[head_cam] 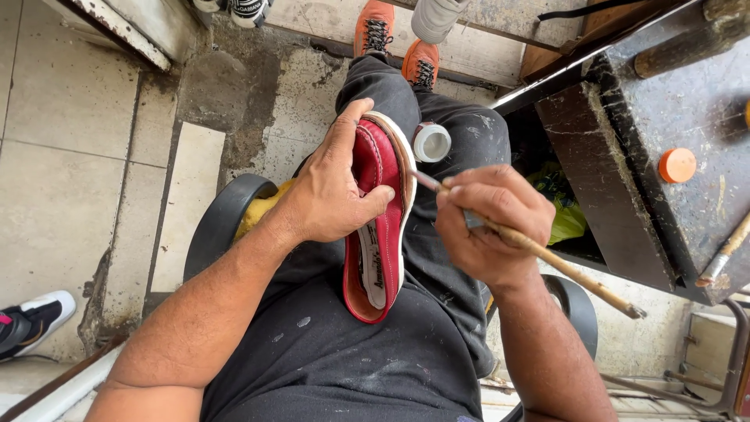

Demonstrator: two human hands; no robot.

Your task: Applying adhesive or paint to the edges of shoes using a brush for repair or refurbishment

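My left hand [332,187] grips a red leather shoe [378,227] with a pale sole edge, held on its side over my lap. My right hand [484,223] holds a thin wooden-handled brush [547,254]; its tip touches the sole's rim near the shoe's toe. I sit on a black chair [223,223] in dark, paint-flecked trousers, with orange shoes [394,39] on my feet.
A small white round container [431,142] rests by my right knee. To the right stands a dark, worn workbench [664,172] with an orange lid [676,165] and another brush [723,254]. A black-and-white sneaker [31,320] lies on the tiled floor at left.
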